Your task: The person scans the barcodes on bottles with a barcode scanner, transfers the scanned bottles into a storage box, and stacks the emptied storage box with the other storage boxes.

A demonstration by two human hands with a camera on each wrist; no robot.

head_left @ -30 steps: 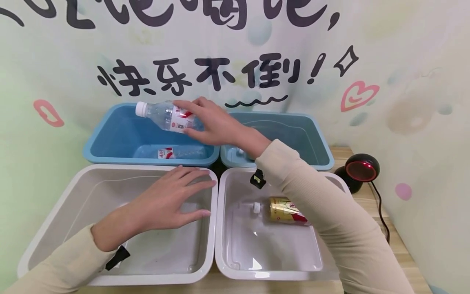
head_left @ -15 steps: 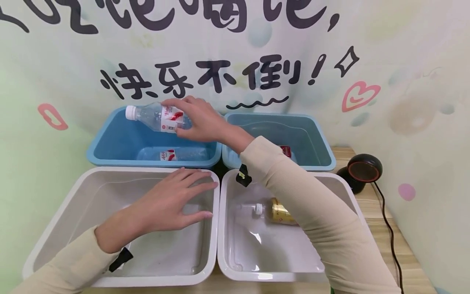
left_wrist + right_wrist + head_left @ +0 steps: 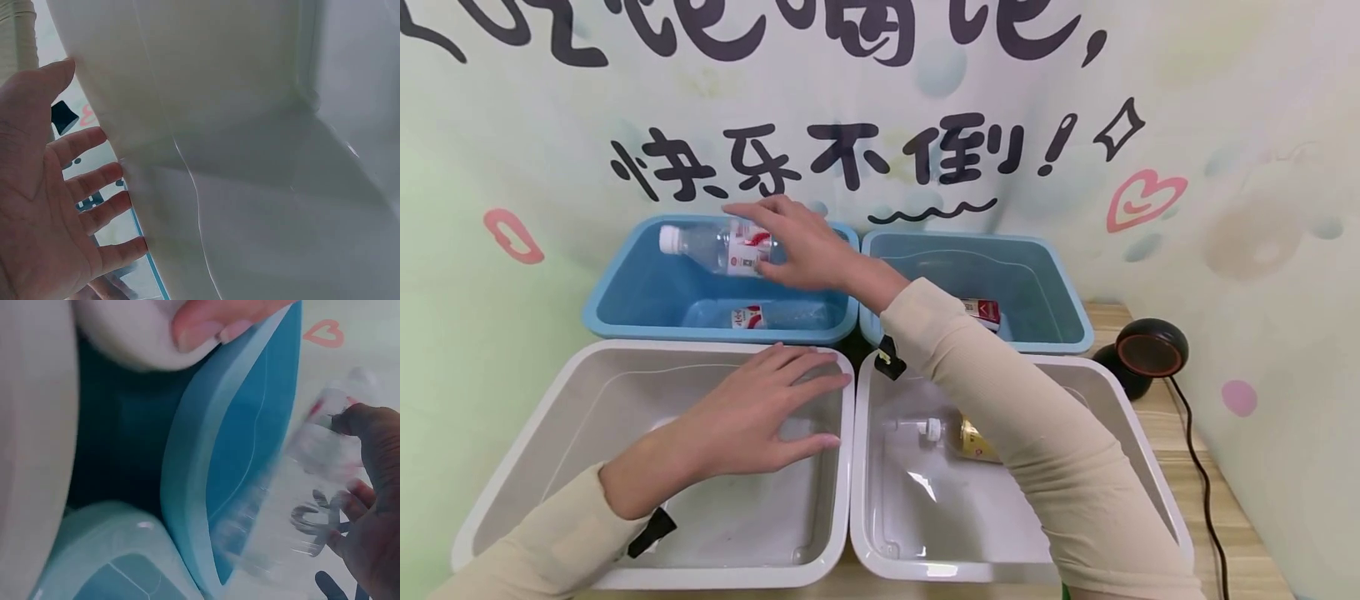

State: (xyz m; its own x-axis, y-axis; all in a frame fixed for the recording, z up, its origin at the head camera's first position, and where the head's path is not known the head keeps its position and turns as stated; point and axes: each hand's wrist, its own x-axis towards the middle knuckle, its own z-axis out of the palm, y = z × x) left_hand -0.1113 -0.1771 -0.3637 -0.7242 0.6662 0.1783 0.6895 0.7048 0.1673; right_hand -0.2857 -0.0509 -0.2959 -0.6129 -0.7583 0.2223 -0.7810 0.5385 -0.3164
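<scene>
My right hand is over the back left blue bin, its fingers spread apart. Right beside it, a clear plastic bottle with a white cap and red-and-white label lies sideways in the air. In the right wrist view that bottle is blurred, and the fingers look loosened from it. A similar bottle lies on the blue bin's floor. My left hand is above the front left white bin, fingers stretched towards its right rim; whether they touch it I cannot tell.
A front right white bin holds a capped clear bottle and a gold can, partly behind my right sleeve. In the back right blue-green bin lies a red box. A black round device with a cable stands right.
My right hand moved left with the bottle, then its fingers spread and the bottle dropped slightly below them. The left hand kept its place. The view shifted a little.
</scene>
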